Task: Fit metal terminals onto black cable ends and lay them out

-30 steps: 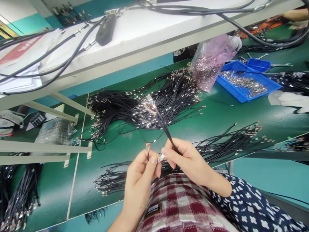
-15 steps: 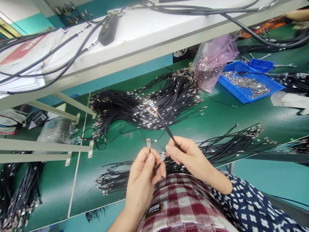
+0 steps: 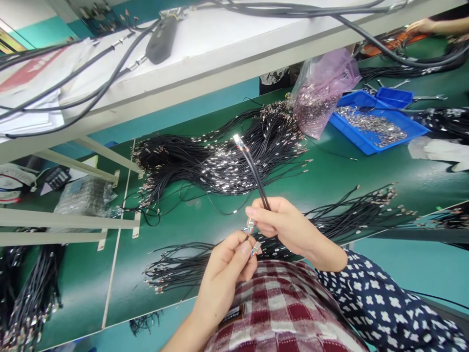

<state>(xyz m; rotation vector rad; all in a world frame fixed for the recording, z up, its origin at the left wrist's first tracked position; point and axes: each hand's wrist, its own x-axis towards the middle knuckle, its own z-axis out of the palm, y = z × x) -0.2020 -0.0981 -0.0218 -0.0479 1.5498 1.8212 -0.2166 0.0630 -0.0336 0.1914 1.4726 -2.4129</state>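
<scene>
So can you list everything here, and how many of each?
held cables: several, black, in hands
loose cables: uncountable, black, across bench
bench: one, green, under loose cables
bag: one, pinkish, beside trays
trays: two, blue, right
metal pieces: uncountable, silver, in larger tray
wrenches: several, silver, near smaller tray
shelf: one, white, top
shelf cables: several, black, on shelf
tool: one, black-handled, on shelf
papers: several, white-red, upper left
co-worker's hand: one, bare, upper right
checked garment: one, maroon-white, lower centre
sleeve: one, navy-white, lower right
left hand: one, bare, centre
right hand: one, bare, centre
</scene>
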